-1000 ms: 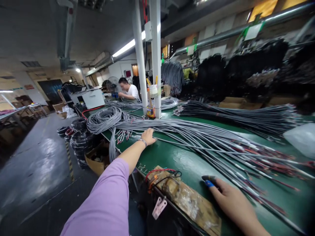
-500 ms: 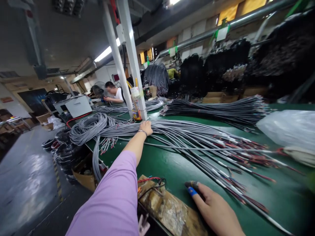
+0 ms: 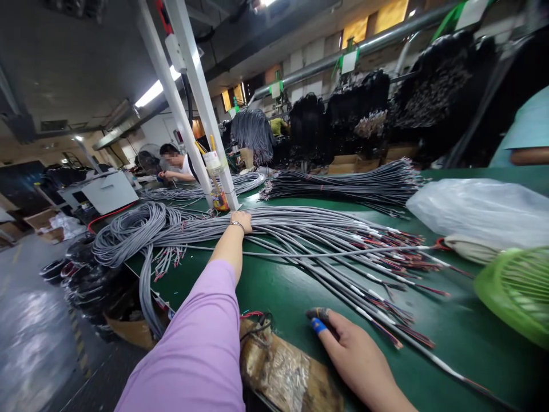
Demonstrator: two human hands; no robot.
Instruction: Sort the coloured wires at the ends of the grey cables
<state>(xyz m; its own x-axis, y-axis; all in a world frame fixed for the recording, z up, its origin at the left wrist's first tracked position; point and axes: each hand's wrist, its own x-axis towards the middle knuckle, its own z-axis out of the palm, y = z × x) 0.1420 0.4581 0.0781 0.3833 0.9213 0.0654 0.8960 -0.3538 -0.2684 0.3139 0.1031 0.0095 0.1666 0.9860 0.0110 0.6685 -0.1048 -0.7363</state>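
Observation:
On the table, my left hand [image 3: 241, 222] is closed over a bundle of grey cables [image 3: 283, 220], near the foot of a white post. Its fingers are partly hidden behind the back of the hand. The cables fan out rightward to stripped ends with red and dark wires. My right hand [image 3: 354, 346] hovers low over the table, nearest to a brown tape-covered block [image 3: 291, 372]. Blue tape wraps its thumb and a dark cover sits on the forefinger. Those two tips are close together, with nothing visible between them.
The green table [image 3: 274, 289] also carries a coil of grey cable [image 3: 128, 232], a black cable bundle [image 3: 343, 184], a clear plastic bag [image 3: 472, 209] and a green basket [image 3: 514, 292]. White posts [image 3: 206, 103] rise behind my left hand. A person [image 3: 178, 166] sits farther back.
My view has turned right, bringing the green basket and a light blue sleeve into sight. My left hand stays on the grey cables. The right hand remains low above the table.

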